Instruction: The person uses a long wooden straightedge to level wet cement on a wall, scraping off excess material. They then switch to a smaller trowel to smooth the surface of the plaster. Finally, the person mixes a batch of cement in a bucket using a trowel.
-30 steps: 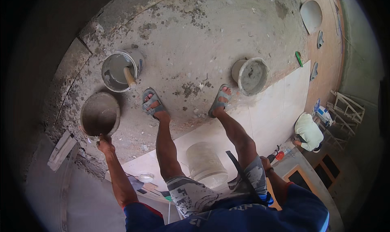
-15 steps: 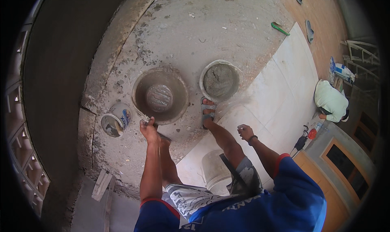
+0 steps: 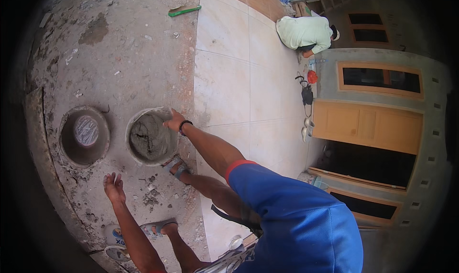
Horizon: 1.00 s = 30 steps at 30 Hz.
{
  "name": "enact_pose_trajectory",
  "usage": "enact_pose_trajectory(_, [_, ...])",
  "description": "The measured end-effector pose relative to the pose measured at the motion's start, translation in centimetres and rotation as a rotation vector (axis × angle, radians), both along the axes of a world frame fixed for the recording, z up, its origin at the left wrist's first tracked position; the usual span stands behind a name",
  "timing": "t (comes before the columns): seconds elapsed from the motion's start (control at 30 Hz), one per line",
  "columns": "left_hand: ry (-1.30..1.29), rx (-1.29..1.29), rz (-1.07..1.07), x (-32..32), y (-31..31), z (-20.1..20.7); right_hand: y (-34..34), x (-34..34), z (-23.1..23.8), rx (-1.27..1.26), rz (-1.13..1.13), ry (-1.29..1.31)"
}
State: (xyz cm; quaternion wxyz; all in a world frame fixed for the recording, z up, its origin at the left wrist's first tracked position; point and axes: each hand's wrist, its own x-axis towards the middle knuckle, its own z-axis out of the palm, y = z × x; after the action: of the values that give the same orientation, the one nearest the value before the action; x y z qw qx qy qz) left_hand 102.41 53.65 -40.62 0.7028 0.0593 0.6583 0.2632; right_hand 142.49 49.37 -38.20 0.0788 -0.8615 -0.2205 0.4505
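Along the edge where rough concrete [image 3: 114,77] meets pale floor tiles [image 3: 222,86], I lean over a mortar bucket [image 3: 132,150], the fingers of my right hand [image 3: 177,120] clasped on its rim at the side nearest the tiles. Grey mortar [image 3: 150,136] fills much of the bucket, which stands on the concrete just beside my sandalled right foot [image 3: 177,167]. The fingers of my left hand [image 3: 114,189] are released, loosely curled over the concrete and grasping nothing. Left of the bucket, near it but apart, sits a round basin [image 3: 73,151] with a shiny disc at its bottom and no heap of mortar showing. By my reading the work stands part way: the mortar looks mixed and sits in the bucket, while that load appears yet to leave it. Whether my right fingers bear any of the bucket's weight, I cannot tell. Tiles are down on one side; the concrete on the other has none. A small white pail [image 3: 113,234] rests just beside my left forearm as seen from above, and a co-worker in a pale shirt [image 3: 302,33] bends low toward the far end of the tiles.
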Motion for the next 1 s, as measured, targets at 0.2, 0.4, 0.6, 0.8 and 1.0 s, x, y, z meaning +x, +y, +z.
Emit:
enact_pose_trajectory(0.2, [0.223, -0.179, -0.262, -8.0, -22.0, 4.9, -1.2, -6.0, 5.0, 0.238, -0.127, 0.092])
enact_pose_trajectory(0.4, [0.284, -0.352, -0.078, -10.1, -29.2, 18.9, -3.0, -12.1, 6.1, 0.203, 0.174, 0.31])
enact_pose_trajectory(0.6, [0.221, -0.072, 0.292, -9.9, -35.0, 27.6, -2.4, -16.6, 8.9, 0.179, 0.137, 0.208])
enact_pose_trajectory(0.8, [0.182, 0.009, 0.543, -9.8, -45.3, 25.3, -9.8, -25.8, 13.6, 0.178, 0.619, 0.151])
enact_pose_trajectory(1.0, [0.152, -0.102, 0.729, -13.8, -54.5, 26.6, -16.7, -37.3, 17.5, 0.174, 1.134, 0.237])
